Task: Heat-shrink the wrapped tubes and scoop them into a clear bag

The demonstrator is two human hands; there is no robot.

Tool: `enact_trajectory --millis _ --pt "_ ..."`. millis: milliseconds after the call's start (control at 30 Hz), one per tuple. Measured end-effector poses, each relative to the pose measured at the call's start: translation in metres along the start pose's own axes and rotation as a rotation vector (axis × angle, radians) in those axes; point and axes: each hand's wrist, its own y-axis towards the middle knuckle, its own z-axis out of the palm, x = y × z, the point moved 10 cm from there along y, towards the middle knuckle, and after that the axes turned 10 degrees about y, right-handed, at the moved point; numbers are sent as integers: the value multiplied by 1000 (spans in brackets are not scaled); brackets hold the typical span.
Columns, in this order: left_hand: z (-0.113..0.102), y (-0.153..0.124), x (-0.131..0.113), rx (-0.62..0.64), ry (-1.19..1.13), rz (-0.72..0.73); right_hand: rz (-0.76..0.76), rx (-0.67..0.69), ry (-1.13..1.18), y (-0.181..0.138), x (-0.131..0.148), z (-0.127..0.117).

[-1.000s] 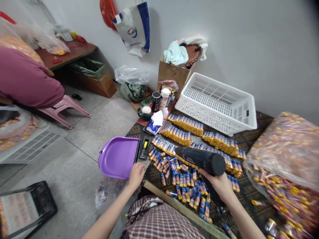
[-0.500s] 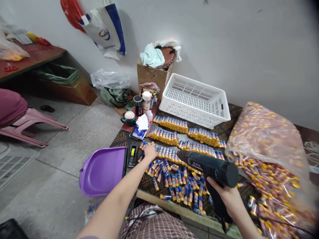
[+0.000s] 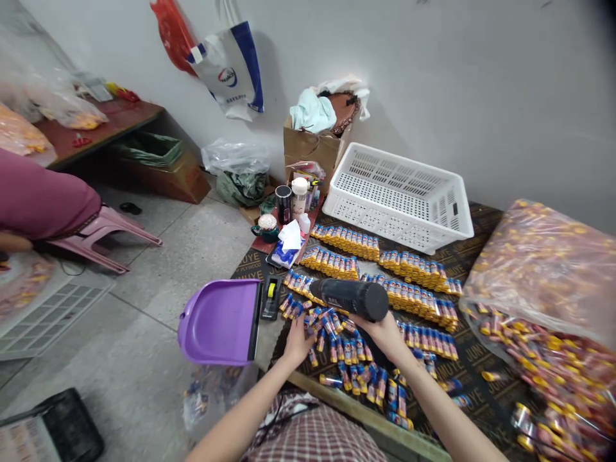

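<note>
Heat gun (image 3: 349, 298) pointed leftward, gripped in our right hand (image 3: 385, 333); our left hand (image 3: 296, 340) rested open on tubes (image 3: 346, 359) beneath it.

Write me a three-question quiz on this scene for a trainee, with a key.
1. True or false: the right hand grips the heat gun.
2. The left hand rests on: A. loose tubes; B. the basket; C. the mug.
3. What colour is the scoop left of the tubes?
Key: 1 true; 2 A; 3 purple.
</note>
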Motion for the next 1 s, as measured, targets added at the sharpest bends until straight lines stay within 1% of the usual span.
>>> enact_trajectory --millis 100,167,267,333,433,567,633,733,833,900,1000 --pt "-6 -14 12 -39 -28 17 -2 -11 -7 -2 0 -4" --pt "-10 -21 23 -56 -21 7 7 -27 -14 -7 -3 -15" --pt "-14 -27 39 -74 -1 -25 13 -96 -3 -13 -12 -35" --pt "-17 -28 47 -89 9 -37 16 -136 23 -15 -17 -43" --pt "-22 -27 54 -115 24 -40 15 -163 54 -17 -17 -43" --pt "-29 -25 63 -145 23 -19 41 -95 55 -23 -11 -33" --pt "-31 -25 69 -150 24 -12 53 -83 39 -29 -11 -37" --pt "-32 -26 79 -144 33 -4 64 -122 28 -39 -17 -56" --pt "-31 -27 80 -141 48 9 85 -196 42 -52 -29 -86" --pt "-32 -24 72 -140 61 29 107 -253 48 -64 -36 -109" --pt "-35 -11 47 -127 64 108 144 -341 53 -84 -44 -141"
